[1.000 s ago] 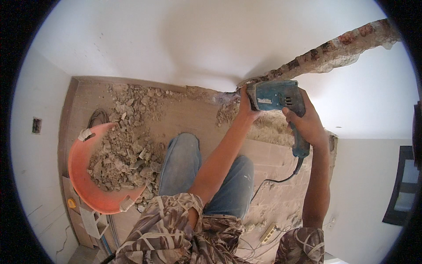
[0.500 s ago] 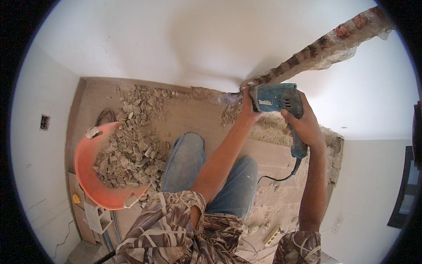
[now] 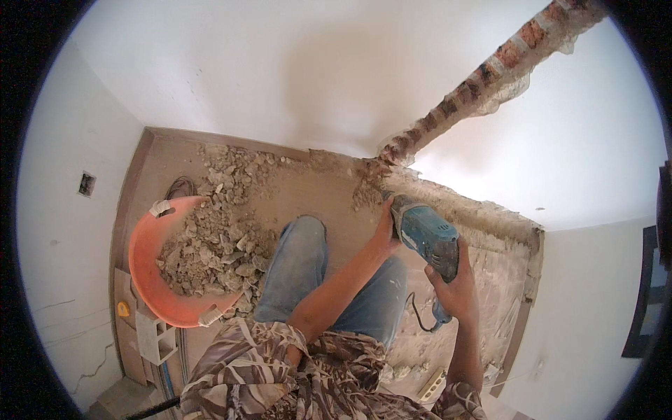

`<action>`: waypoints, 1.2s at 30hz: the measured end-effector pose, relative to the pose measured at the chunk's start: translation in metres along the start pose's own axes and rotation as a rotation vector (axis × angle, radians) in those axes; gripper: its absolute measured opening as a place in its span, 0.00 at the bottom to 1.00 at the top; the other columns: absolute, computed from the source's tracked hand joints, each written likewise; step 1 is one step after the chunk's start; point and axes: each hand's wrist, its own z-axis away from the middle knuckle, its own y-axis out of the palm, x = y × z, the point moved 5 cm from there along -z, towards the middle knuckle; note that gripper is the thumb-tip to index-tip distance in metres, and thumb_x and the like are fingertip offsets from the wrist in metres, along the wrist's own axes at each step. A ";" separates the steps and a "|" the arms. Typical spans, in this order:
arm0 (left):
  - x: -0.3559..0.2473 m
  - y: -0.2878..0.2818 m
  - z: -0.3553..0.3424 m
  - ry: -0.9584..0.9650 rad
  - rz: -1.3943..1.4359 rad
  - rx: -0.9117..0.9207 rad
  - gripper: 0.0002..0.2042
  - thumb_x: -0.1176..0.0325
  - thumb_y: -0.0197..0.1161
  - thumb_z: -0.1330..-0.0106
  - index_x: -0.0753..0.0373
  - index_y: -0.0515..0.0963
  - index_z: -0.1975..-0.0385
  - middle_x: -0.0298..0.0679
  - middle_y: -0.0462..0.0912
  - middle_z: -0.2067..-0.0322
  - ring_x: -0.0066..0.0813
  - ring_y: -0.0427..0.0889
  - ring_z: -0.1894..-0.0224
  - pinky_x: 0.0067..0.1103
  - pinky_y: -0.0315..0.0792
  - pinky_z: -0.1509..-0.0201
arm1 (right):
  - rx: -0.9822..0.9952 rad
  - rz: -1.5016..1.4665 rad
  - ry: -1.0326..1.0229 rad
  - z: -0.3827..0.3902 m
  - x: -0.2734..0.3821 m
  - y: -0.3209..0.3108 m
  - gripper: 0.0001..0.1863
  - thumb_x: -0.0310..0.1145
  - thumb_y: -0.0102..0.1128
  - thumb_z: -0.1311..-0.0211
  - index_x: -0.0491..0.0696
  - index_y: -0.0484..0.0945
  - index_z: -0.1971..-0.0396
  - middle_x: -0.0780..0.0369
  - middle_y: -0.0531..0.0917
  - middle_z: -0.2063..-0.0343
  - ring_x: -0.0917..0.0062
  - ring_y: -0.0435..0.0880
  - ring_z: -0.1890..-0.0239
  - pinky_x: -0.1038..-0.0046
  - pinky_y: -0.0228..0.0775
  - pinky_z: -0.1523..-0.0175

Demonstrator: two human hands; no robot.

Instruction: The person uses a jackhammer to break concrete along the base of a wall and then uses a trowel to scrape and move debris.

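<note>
Both my hands hold a corded teal power drill (image 3: pixel 423 229) above the dusty floor, beside the broken strip at the foot of the wall. My left hand (image 3: pixel 386 225) is closed around its front end. Behind it, my right hand (image 3: pixel 458 283) wraps the rear handle, and the cord hangs below. The drill's nose points up and left toward the broken strip (image 3: pixel 371 178); I cannot make out its bit. From there a rough channel of exposed brick (image 3: pixel 483 75) runs up the white wall.
Grey rubble (image 3: pixel 217 245) lies in and around an orange flexible tub (image 3: pixel 143 262) to my left. My knees (image 3: pixel 301 245) are between tub and drill. Nearby are a coiled cable (image 3: pixel 182 187), a yellow tape measure (image 3: pixel 123 309) and a power strip (image 3: pixel 432 385).
The drill has come down and back from the wall's foot, its rear swinging nearer to me. Both hands have moved with it, and the view has shifted slightly.
</note>
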 end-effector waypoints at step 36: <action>-0.049 -0.024 -0.049 -0.006 0.185 0.103 0.27 0.42 0.45 0.29 0.60 0.77 0.52 0.44 0.83 0.53 0.40 0.82 0.51 0.37 0.76 0.44 | -0.093 0.118 -0.147 -0.059 0.020 0.051 0.40 0.32 0.62 0.38 0.40 0.50 0.30 0.49 0.78 0.51 0.65 0.80 0.54 0.67 0.75 0.50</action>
